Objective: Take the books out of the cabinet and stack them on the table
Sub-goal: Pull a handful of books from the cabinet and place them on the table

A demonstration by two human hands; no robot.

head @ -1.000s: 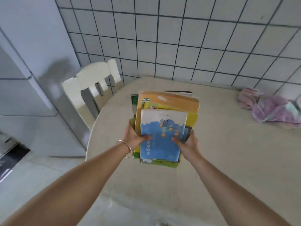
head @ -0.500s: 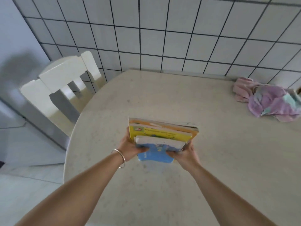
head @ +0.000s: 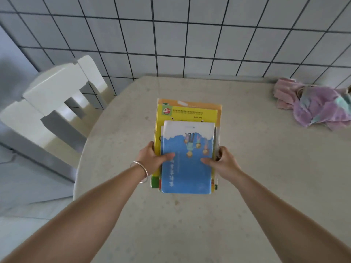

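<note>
- white chair far left, tucked against the table edge, tiled wall behind
- pale speckled table, rounded on its left side, fills the centre and right
- left hand, silver bracelet on the wrist, grips the left edge of the book stack; thumb on top of the blue cover, fingers curled under and hidden
- stack sits centre of the table, flat or almost flat; can't tell if its underside touches the surface
- top: blue-and-white book; below it a yellow book; orange book sticks out at the far end; more thin edges on the right side, count unclear
- right hand grips the right edge the same way, thumb on the blue cover, fingers wrapped round the side
- crumpled pink-purple cloth far right near the wall, well apart from the stack
</note>
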